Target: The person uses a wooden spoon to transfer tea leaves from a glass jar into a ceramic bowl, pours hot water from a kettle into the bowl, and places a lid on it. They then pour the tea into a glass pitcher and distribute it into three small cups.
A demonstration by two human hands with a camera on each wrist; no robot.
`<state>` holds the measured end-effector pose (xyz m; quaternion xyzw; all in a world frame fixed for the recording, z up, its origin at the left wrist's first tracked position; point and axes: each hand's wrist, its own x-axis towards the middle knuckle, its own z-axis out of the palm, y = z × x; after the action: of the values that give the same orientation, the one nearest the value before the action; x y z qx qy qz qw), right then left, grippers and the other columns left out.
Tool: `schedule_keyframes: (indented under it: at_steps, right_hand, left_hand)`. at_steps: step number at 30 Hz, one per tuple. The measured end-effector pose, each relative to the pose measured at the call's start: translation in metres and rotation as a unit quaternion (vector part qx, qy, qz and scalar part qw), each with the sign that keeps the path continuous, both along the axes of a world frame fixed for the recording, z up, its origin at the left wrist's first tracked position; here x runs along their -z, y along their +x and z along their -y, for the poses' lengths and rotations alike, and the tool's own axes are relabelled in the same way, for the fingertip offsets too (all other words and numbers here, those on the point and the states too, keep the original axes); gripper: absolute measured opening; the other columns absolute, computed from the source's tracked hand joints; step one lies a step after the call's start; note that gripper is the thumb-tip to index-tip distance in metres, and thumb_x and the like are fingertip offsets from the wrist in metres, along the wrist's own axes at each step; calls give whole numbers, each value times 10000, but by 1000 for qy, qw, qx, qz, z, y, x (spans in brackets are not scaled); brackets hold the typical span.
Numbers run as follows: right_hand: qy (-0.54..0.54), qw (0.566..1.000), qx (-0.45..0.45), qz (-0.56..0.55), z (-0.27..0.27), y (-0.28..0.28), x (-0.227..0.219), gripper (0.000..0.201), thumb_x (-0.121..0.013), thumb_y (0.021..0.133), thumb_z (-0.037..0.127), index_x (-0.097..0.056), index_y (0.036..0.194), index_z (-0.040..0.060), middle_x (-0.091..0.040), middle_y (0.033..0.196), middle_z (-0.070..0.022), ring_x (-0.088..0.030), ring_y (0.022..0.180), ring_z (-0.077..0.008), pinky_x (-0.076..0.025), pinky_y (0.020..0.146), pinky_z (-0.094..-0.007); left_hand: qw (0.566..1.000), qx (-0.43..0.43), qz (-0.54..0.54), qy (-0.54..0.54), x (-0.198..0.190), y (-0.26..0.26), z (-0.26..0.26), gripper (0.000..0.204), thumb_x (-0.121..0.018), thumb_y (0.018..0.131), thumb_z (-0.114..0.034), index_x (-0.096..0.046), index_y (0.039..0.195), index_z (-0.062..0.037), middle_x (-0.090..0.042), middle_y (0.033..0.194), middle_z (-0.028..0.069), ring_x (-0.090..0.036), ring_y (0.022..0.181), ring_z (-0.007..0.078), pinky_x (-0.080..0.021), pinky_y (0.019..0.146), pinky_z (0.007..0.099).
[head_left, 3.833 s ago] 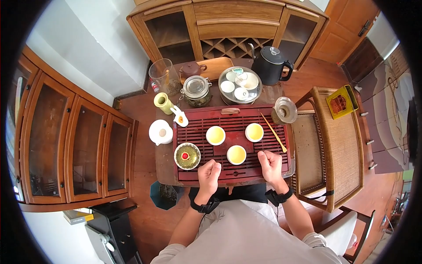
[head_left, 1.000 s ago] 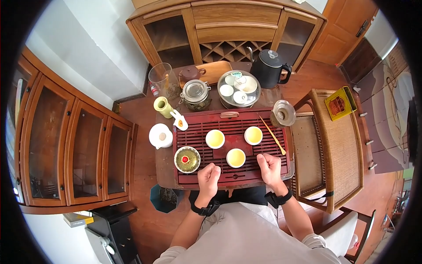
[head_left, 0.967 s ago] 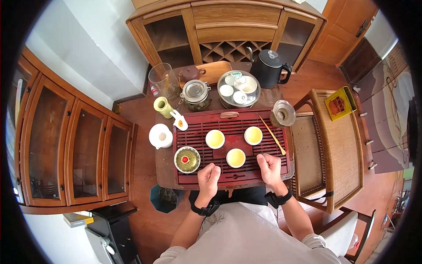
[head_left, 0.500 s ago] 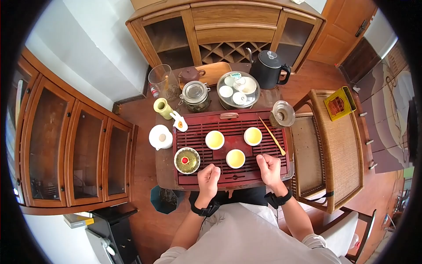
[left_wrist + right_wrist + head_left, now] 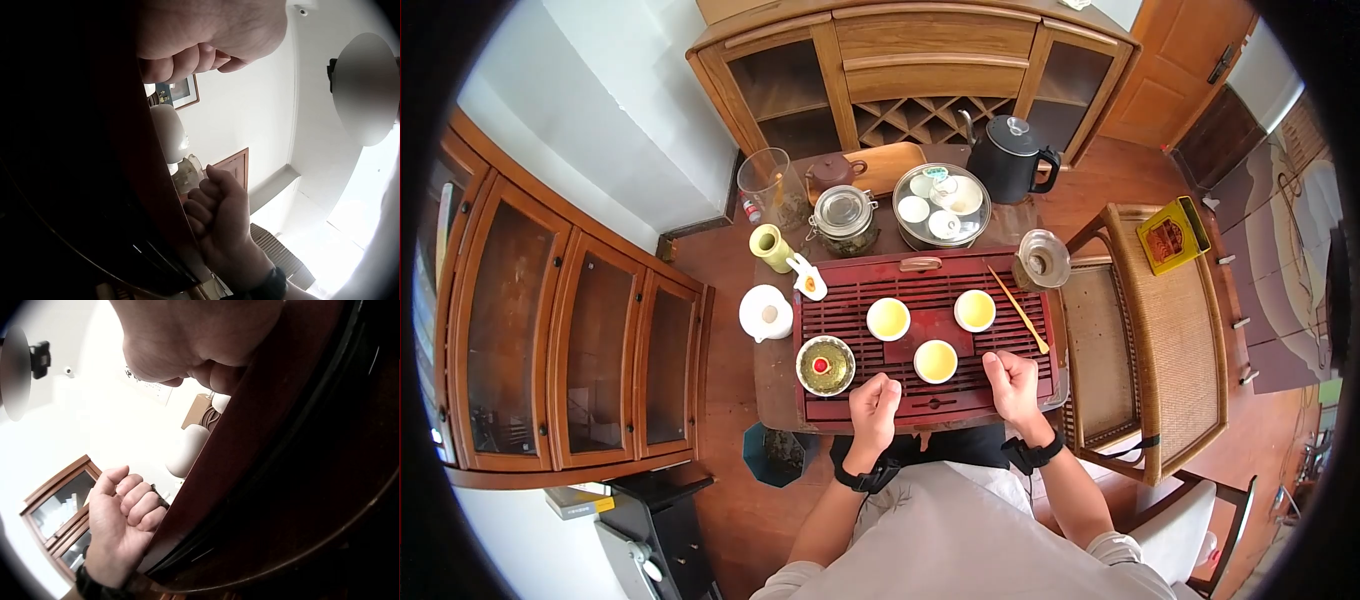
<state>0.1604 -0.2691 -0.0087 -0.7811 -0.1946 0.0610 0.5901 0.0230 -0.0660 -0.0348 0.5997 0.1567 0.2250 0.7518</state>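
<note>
My left hand [image 5: 875, 408] rests in a fist at the near edge of the slatted red tea tray [image 5: 870, 268], close to a lidded bowl [image 5: 826, 366] with a red knob. Curled the same way, my right hand [image 5: 1012, 382] lies at the tray's near right. Nothing shows inside either fist; both wrist views show the fingers folded into the palms. Between and beyond them stand three white cups of yellow tea: a near cup [image 5: 936, 362], a left cup [image 5: 888, 319] and a right cup [image 5: 975, 311]. A thin wooden tea pick [image 5: 1019, 310] lies on the tray's right side.
A white pot [image 5: 766, 312], a green vase [image 5: 771, 246] and a hand-shaped ornament [image 5: 807, 277] flank the tray's left. Behind are a glass jar [image 5: 844, 217], a lidded bowl of cups [image 5: 941, 205] and a black kettle [image 5: 1012, 160]. A strainer cup [image 5: 1042, 259] stands at right.
Both hands stay in fists at the tray's near edge. The head view has shifted very slightly; the cups, bowl and pick keep their places.
</note>
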Motion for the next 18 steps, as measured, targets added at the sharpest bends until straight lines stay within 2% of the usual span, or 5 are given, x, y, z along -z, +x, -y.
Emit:
schedule_keyframes:
  at_steps: [18]
  right_hand:
    - [-13, 1000, -3, 0, 1, 1, 0, 484, -675, 1059, 151, -438, 659, 16, -335, 585, -5, -298, 564, -91, -279, 498, -340]
  left_hand:
    - [1000, 0, -2, -7, 1, -1, 0, 446, -616, 1091, -142, -343, 739, -130, -322, 680, -66, -305, 587, 48, -240, 528, 268]
